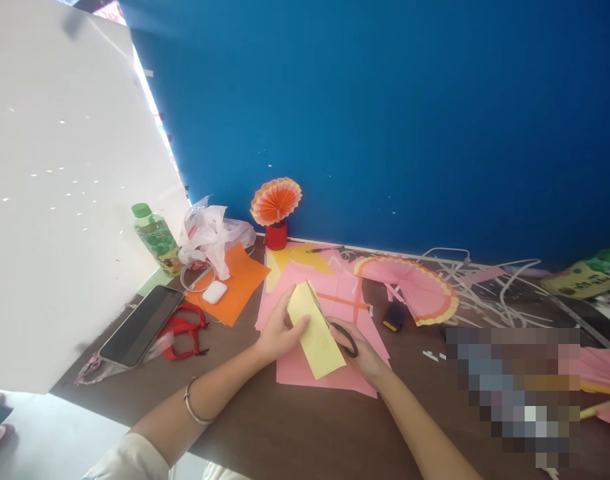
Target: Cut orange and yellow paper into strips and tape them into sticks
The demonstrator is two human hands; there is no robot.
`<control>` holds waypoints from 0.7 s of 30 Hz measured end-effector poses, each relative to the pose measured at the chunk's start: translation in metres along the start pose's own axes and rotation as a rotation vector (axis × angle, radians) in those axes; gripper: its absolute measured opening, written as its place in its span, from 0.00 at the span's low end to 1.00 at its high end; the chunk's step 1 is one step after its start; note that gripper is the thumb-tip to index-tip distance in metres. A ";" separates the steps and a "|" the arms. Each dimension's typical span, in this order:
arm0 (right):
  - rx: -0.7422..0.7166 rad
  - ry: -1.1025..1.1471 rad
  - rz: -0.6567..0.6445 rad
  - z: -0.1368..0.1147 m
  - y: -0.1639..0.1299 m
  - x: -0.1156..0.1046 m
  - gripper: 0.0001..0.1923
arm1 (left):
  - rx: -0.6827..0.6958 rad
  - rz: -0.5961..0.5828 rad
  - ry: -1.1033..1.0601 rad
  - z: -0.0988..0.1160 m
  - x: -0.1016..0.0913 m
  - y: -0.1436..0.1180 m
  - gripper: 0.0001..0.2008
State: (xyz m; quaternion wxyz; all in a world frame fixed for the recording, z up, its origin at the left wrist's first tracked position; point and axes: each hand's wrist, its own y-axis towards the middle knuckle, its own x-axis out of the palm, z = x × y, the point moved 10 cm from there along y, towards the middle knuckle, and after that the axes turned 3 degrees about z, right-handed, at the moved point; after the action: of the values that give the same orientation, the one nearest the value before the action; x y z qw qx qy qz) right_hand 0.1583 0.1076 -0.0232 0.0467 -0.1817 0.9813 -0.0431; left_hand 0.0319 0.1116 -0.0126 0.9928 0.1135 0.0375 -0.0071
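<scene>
Head view, centre of frame: left hand (277, 333) pinching folded yellow paper (315, 330), right hand (359, 350) closed in black scissors (345, 337) behind it; possible crooked cut, thumb close to blades.

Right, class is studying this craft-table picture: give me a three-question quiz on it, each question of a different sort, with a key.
1. True or false: the left hand holds the folded yellow paper.
2. Which thing lies on the orange sheet? A) the phone B) the white earbud case C) the red scissors
3. Fill in: the right hand has its fingers through the handle of a pair of black ____.

Key:
1. True; its fingers pinch the paper's left edge.
2. B; the white earbud case rests on it, while the phone and red scissors lie on the brown table.
3. scissors, at the yellow paper's right edge.
</scene>
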 end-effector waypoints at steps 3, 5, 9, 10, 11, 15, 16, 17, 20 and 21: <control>-0.001 -0.002 -0.003 -0.002 -0.001 0.001 0.22 | -0.011 -0.019 -0.037 -0.001 0.002 -0.001 0.31; -0.006 0.004 -0.007 -0.003 0.000 0.001 0.22 | -0.015 -0.019 -0.049 -0.001 0.002 -0.001 0.31; 0.005 0.015 -0.027 -0.001 0.002 0.003 0.21 | -0.021 0.003 -0.017 -0.001 0.000 -0.001 0.31; 0.008 0.018 -0.034 -0.001 0.002 0.003 0.20 | -0.022 0.007 -0.007 -0.001 -0.001 -0.001 0.31; 0.008 0.020 -0.042 -0.002 0.002 0.004 0.20 | -0.025 0.006 -0.002 -0.001 -0.001 -0.001 0.31; 0.004 0.015 -0.082 -0.004 0.002 0.007 0.19 | -0.014 0.009 -0.010 0.000 0.000 -0.001 0.31; 0.008 0.012 -0.085 -0.004 0.002 0.008 0.19 | -0.008 0.011 -0.010 0.001 -0.001 0.000 0.31; 0.011 0.009 -0.083 -0.004 0.002 0.007 0.19 | -0.003 0.013 -0.007 0.001 -0.001 0.000 0.31; 0.017 0.001 -0.056 -0.001 0.002 0.005 0.19 | 0.004 0.019 0.010 0.000 -0.002 0.000 0.31; 0.017 0.004 -0.051 -0.001 0.003 0.004 0.19 | 0.007 0.021 0.013 0.000 -0.002 0.000 0.30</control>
State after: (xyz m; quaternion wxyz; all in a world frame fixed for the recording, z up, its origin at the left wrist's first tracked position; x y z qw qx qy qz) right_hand 0.1536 0.1087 -0.0229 0.0454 -0.2061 0.9760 -0.0531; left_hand 0.0300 0.1118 -0.0126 0.9922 0.1172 0.0427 0.0042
